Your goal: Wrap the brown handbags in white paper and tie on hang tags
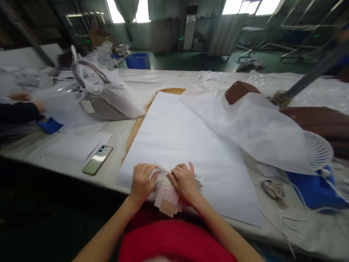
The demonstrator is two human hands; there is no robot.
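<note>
Left hand (pixel 143 183) and right hand (pixel 184 181), curled, seemingly pinch strings (pixel 164 169)

Just one head cam, so everything's from up at the wearer's head: pointed forward and tipped down over the bright red cloth top (pixel 174 240). Bare left fingers (pixel 147 170) and bare right fingers (pixel 176 176) are pretty close, low-centre. Wide too: the pale, plastic-covered desk (pixel 152 77) stretches edge to edge, bright rectangular windows (pixel 231 6) way back up top.
</note>
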